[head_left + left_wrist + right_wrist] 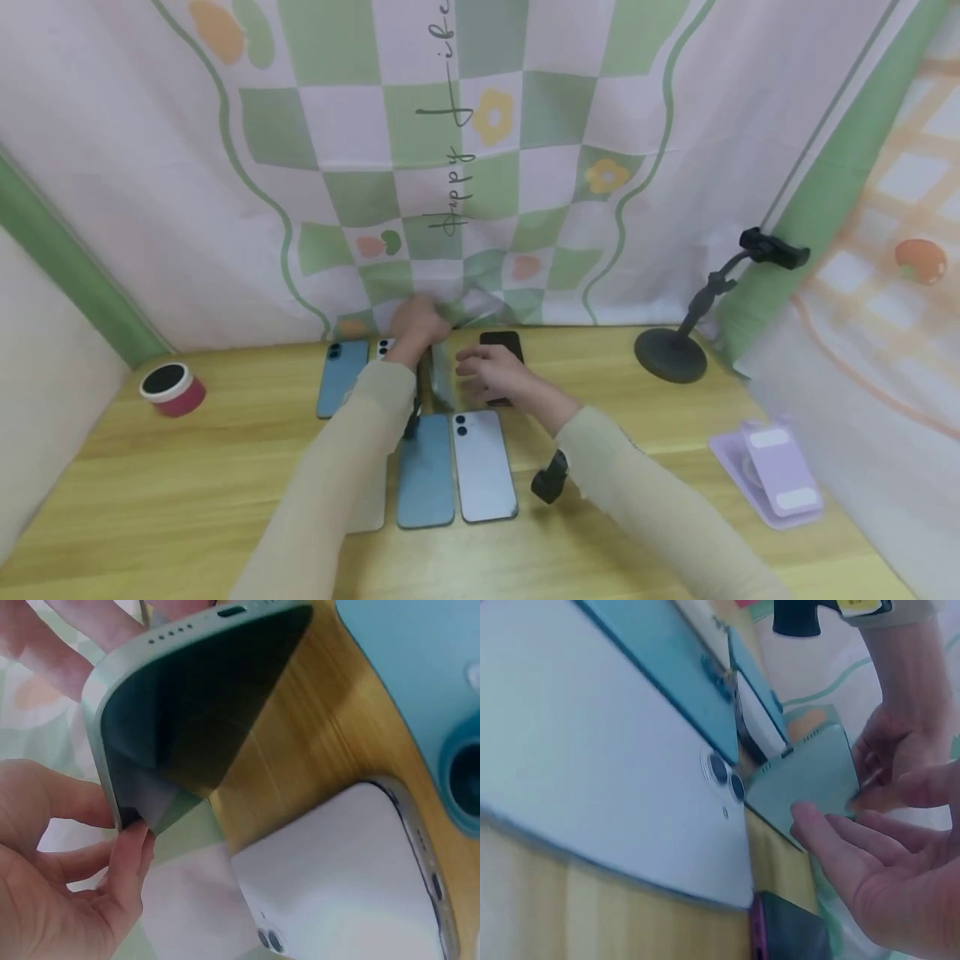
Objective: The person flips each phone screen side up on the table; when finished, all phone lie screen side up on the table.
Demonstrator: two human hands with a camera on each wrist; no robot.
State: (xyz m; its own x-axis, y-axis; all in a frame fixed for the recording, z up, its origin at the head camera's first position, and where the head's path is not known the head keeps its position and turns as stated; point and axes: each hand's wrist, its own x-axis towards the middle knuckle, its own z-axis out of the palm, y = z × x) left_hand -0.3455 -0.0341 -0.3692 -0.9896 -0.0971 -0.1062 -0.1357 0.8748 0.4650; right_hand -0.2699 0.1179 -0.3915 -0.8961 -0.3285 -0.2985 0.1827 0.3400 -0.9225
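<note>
My left hand (418,323) reaches to the back of the table by the curtain. It pinches a pale green phone (94,697) near one end; the phone stands tilted, its dark screen showing in the left wrist view. My right hand (900,877) is open beside the phone's green back (810,769), fingers apart and slightly bent; contact is unclear. A dark phone (502,340) lies partly under that hand. A white phone (345,862) lies next to the left hand. Nearer me lie a blue phone (426,475) and a pale lilac phone (486,471).
Another blue phone (343,379) lies at the back left, and a light phone (369,492) is partly covered by my left sleeve. A pink jar (176,396) stands far left. On the right are a black stand (671,354) and a purple folding stand (776,475).
</note>
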